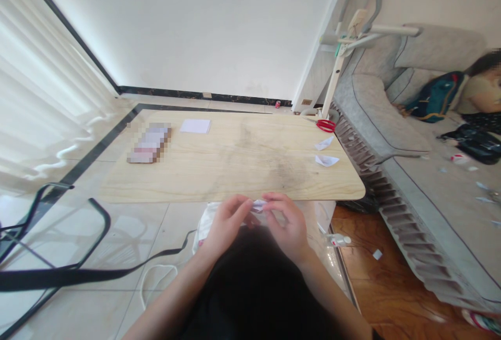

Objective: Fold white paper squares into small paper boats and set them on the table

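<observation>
My left hand [227,222] and my right hand [287,222] meet just below the near edge of the wooden table [235,162]. Both pinch a small folded piece of white paper [259,205] between their fingertips. Two folded white paper shapes [325,160] lie on the table at the right. Red-handled scissors [325,125] sit at the far right corner. A white stack of paper [195,126] lies at the far side, left of the middle.
A blurred flat object [148,143] lies on the table's left part. A grey sofa [410,136] stands to the right, with a person [483,89] and a teal bag [436,97] on it. Black straps [78,272] cross the tiled floor at left. Paper scraps dot the sofa seat.
</observation>
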A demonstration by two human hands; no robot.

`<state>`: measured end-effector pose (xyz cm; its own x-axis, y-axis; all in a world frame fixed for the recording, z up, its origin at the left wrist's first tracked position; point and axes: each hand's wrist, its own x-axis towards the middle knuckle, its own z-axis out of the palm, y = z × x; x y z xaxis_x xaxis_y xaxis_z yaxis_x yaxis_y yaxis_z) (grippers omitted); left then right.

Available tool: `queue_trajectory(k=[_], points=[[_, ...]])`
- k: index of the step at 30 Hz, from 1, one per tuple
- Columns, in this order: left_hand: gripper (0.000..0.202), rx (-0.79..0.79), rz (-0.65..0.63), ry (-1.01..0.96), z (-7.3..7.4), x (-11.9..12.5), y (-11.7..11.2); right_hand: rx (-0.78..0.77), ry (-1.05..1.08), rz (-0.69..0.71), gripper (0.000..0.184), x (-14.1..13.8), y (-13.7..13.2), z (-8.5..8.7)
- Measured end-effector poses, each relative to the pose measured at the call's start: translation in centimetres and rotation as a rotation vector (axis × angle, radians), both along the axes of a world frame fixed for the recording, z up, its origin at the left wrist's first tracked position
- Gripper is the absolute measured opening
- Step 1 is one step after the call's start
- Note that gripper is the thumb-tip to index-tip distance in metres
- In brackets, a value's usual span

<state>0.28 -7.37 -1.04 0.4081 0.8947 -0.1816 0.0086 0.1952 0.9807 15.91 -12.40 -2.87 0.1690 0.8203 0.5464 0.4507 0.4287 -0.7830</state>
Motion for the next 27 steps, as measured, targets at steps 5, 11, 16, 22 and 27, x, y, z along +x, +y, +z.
queue_trajectory(k=[5,11,16,22,27], points=[[0.028,0.092,0.026,0.098,0.0,0.1,-0.1,-0.055,0.022,0.050,0.024,0.0,-0.2,0.2],[0.029,0.199,0.065,0.163,-0.4,0.0,-0.3,-0.123,0.106,0.077,0.020,-0.2,-0.5,0.7],[0.029,0.253,0.068,0.165,-0.7,0.1,-0.5,-0.192,0.196,0.074,0.015,-0.3,-0.5,0.4],[0.025,0.280,0.068,0.142,-1.1,0.0,-0.5,-0.207,0.184,0.067,0.019,-0.4,-0.5,-0.1],[0.022,0.414,0.086,0.206,-1.7,-0.3,-0.8,-0.209,0.226,0.067,0.020,-0.7,-0.5,-0.5]])
